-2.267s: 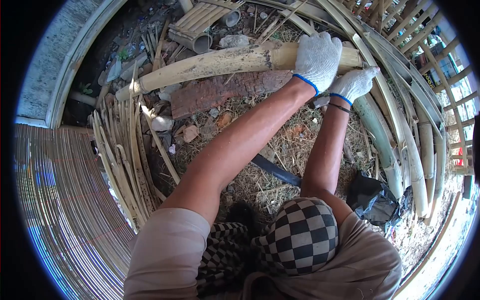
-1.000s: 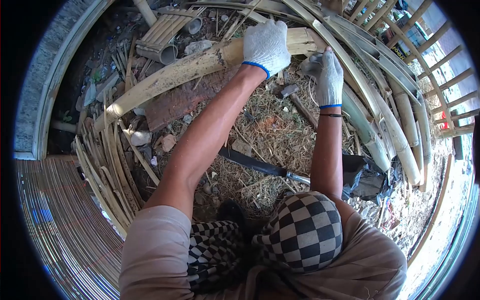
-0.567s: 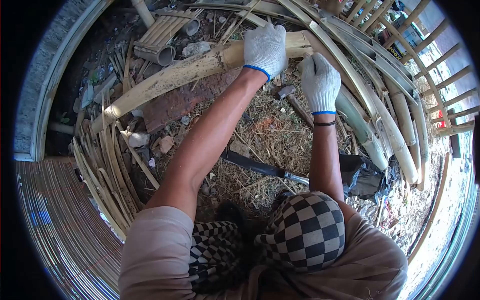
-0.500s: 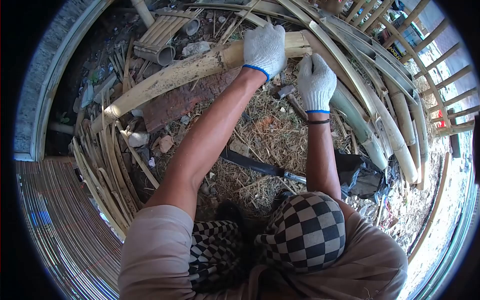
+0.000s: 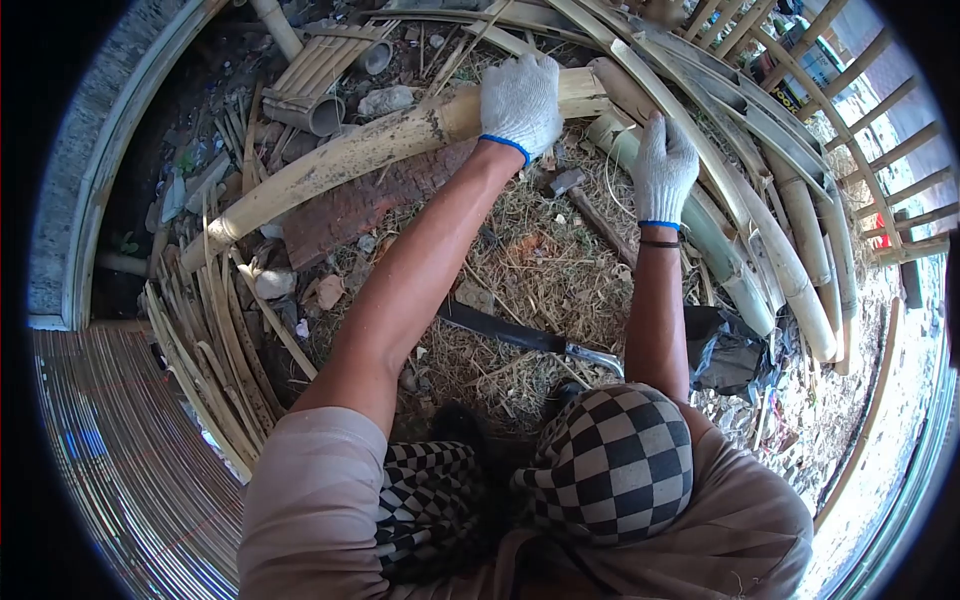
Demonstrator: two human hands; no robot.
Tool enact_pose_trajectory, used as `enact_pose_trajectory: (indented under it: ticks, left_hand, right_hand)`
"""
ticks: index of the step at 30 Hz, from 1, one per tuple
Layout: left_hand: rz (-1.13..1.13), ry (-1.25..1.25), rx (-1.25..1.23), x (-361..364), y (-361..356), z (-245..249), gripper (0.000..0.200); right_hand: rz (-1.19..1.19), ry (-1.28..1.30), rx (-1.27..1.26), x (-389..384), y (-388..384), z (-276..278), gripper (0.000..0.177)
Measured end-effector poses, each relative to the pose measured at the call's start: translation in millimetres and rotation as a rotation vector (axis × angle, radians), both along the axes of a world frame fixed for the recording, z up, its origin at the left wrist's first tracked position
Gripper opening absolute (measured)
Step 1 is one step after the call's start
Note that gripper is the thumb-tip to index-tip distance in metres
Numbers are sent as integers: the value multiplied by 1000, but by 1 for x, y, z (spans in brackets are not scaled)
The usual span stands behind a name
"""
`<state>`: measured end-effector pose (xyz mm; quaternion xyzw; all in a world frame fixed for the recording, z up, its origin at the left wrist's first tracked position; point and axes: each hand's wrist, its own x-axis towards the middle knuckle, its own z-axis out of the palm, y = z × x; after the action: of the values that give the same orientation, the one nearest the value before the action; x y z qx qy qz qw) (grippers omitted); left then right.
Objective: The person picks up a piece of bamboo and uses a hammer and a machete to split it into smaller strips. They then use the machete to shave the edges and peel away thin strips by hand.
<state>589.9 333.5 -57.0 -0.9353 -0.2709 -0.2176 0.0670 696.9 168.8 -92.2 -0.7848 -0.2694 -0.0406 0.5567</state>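
My left hand (image 5: pixel 520 108), in a white knit glove with a blue cuff, is wrapped over a thick, pale bamboo pole (image 5: pixel 350 165) near its split right end. The pole slants down to the left and has dark blotches. My right hand (image 5: pixel 666 175), gloved alike, is apart from that end, above a greenish bamboo pole (image 5: pixel 722 250). Its fingers look drawn together; whatever they hold, if anything, I cannot make out. Between my arms a machete (image 5: pixel 520 328) with a dark blade and a shiny handle lies on the ground.
Several split bamboo lengths (image 5: pixel 745 195) curve along the right side. Thin bamboo strips (image 5: pixel 215 350) are heaped at the left. A reddish-brown slab (image 5: pixel 360 205) lies under the pole. Black plastic (image 5: pixel 735 350) is at the right, and a bamboo lattice (image 5: pixel 860 125) stands behind.
My right hand has moved right and slightly down, away from the pole's split end. My left hand and the pole have shifted slightly left.
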Motion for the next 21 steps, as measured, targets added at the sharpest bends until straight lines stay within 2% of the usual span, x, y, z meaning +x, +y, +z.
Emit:
enact_pose_trajectory:
  ticks: [5,7,10,12,13,14,15,18,21]
  left_hand:
    - [-31,36,-73,4,6,-17,38]
    - [-50,107,-154,1,5,-17,40]
    - [-77,172,-285,-3,5,-17,40]
    - [-115,197,-338,-5,8,-20,39]
    - [-143,210,-346,-6,12,-23,38]
    - [-169,223,-350,-7,15,-25,37]
    - [-188,220,-353,-10,15,-23,36]
    - [-233,177,-340,-10,18,-19,34]
    - [-223,162,-300,-13,18,-5,30]
  right_hand:
    - [355,-44,-231,-17,-30,15,28]
    - [429,-95,-347,-22,-58,48,25]
    - [300,-187,-575,-24,-126,87,21]
    - [174,-190,-616,-22,-177,93,20]
    - [116,-117,-678,-20,-202,95,20]
    - [76,-166,-777,-16,-227,92,17]
    - [62,-161,-823,-14,-247,89,21]
    - [152,-192,-1240,-5,-294,65,27]
    - [147,95,-1262,-18,-286,58,29]
